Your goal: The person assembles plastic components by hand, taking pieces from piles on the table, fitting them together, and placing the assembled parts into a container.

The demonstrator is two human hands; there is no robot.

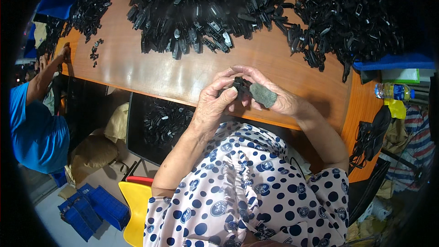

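Above the table's near edge, my left hand (214, 95) and my right hand (284, 99) meet around a small black plastic part (239, 83). The left thumb presses on it from the front while the fingers curl behind. A grey-green cloth cover (264, 95) sits over my right thumb, which rests against the part's other side. Fingers hide much of the piece, so its exact kind does not show. Beyond my hands, a large heap of similar black plastic parts (196, 11) lies on the wooden table (151, 71).
More black parts (329, 23) pile up at the far right. A black bin of parts (167, 121) stands below the table edge. Blue crates (93, 208) and a yellow chair (132, 210) are at lower left. A co-worker in blue (39, 128) is at left; a bottle (393, 91) lies right.
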